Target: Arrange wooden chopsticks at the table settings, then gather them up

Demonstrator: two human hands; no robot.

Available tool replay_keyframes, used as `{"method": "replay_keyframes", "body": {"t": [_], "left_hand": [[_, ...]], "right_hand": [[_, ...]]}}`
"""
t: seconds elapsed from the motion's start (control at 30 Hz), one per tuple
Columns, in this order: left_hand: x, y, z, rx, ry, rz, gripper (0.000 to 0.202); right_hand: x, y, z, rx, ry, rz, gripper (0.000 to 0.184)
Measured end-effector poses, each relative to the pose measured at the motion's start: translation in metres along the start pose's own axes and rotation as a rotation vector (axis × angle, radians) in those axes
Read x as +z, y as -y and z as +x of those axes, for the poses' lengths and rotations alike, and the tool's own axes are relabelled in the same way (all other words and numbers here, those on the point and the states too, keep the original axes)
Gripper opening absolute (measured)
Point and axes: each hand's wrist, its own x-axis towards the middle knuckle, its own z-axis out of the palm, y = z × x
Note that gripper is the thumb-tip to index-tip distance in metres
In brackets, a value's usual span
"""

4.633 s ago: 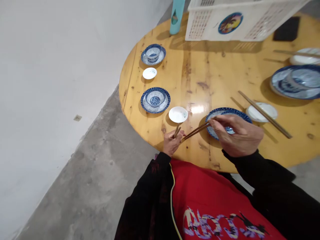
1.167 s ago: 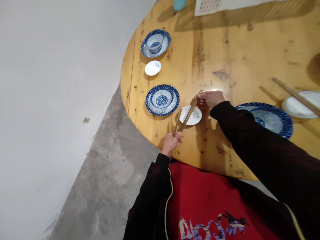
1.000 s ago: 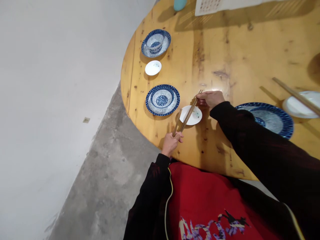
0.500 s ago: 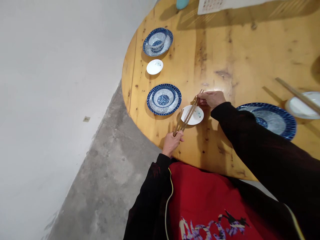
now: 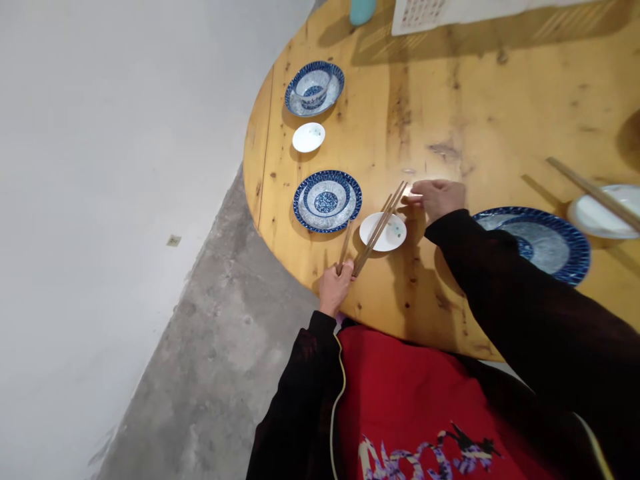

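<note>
Pinched in my left hand [image 5: 336, 288] at the table's near edge are several wooden chopsticks [image 5: 380, 229]. Most of them slant over a small white dish [image 5: 371, 227], and one leans apart toward the left. My right hand [image 5: 440, 198] is just right of the far chopstick tips, with a small gap between. Its fingers point left, slightly apart, and nothing shows in them. Left of the dish, a blue-and-white bowl [image 5: 327, 200] sits on a matching plate [image 5: 311, 225].
Farther back are another plate with a bowl [image 5: 313, 90] and a white dish [image 5: 309, 137]. Beyond my right sleeve lie a blue-rimmed plate [image 5: 575, 257] and a white dish [image 5: 607, 212] with chopsticks [image 5: 595, 193] across it. A white basket [image 5: 425, 17] and teal object [image 5: 362, 10] stand at the back.
My right hand has come away from the chopstick tips and moved slightly right. My left hand, still holding the chopsticks, has shifted a little left, and one stick has spread from the others.
</note>
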Motion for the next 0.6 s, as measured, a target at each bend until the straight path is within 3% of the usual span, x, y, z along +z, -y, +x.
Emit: {"method": "replay_keyframes", "body": {"t": [0.07,0.13,0.23,0.33,0.47,0.6], "left_hand": [[-0.011,-0.001,-0.004,0.006,-0.077,0.055,0.044],[-0.021,-0.002,-0.008,-0.004,-0.128,0.113,0.044],[-0.032,-0.001,-0.013,-0.016,-0.149,0.153,0.042],[-0.033,-0.002,-0.015,-0.008,-0.126,0.176,0.042],[-0.026,-0.012,-0.015,0.045,-0.098,0.304,0.036],[-0.015,-0.025,-0.015,0.118,-0.076,0.426,0.032]], "right_hand": [[-0.006,0.012,-0.008,-0.037,-0.114,0.01,0.011],[-0.013,0.023,-0.022,-0.101,-0.167,0.036,0.013],[-0.025,0.034,-0.051,-0.223,-0.133,0.058,0.021],[-0.039,0.029,-0.08,-0.286,-0.079,0.026,0.025],[-0.055,0.008,-0.103,-0.162,-0.024,-0.05,0.026],[-0.059,-0.01,-0.109,-0.021,0.098,-0.094,0.024]]}}
